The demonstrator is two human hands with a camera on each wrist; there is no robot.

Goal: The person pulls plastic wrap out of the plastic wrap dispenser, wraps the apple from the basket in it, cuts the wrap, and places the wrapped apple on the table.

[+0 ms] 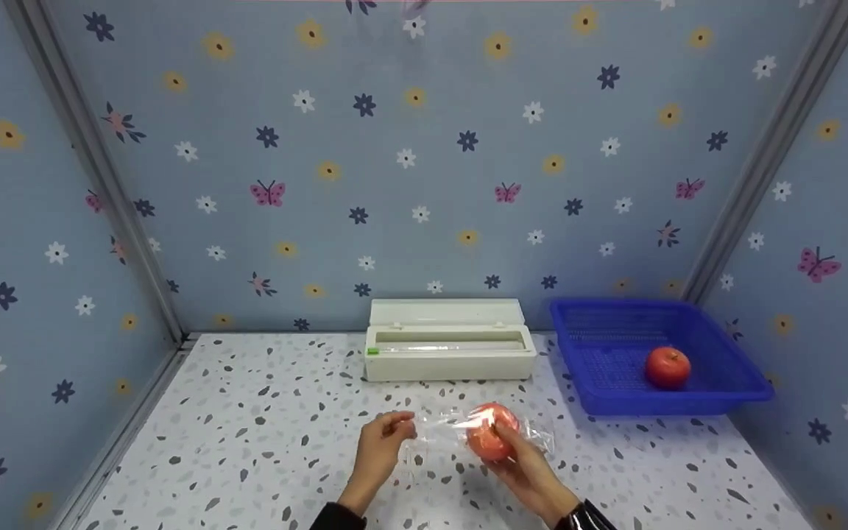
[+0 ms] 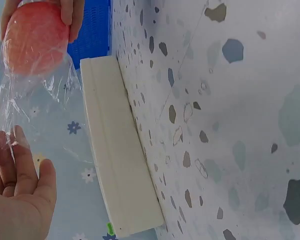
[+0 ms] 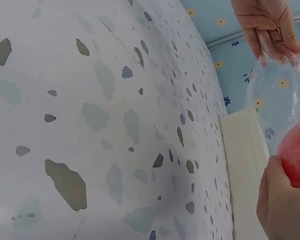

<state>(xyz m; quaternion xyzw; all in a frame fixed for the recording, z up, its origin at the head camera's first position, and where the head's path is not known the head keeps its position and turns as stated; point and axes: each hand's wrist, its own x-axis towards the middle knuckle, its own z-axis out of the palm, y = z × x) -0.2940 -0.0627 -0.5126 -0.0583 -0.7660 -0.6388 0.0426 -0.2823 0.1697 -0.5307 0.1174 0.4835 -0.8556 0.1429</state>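
Note:
A red apple (image 1: 489, 440) is held above the table in my right hand (image 1: 528, 471), with the thumb laid along its near side. Clear plastic film (image 1: 442, 425) covers the apple and stretches out to the left, with a loose end showing to its right. My left hand (image 1: 381, 445) pinches the left end of that film between thumb and fingers. In the left wrist view the film (image 2: 37, 97) spans slack between the apple (image 2: 36, 40) and the left fingers. From the right wrist, the left hand (image 3: 270, 22) shows gathered film at its fingertips.
A white film box (image 1: 450, 368) with its lid raised stands against the back wall, a clear roll (image 1: 453, 346) inside. To the right, a blue plastic basket (image 1: 593, 401) holds another red apple (image 1: 668, 367). The speckled table (image 1: 262, 442) is bordered by flowered walls.

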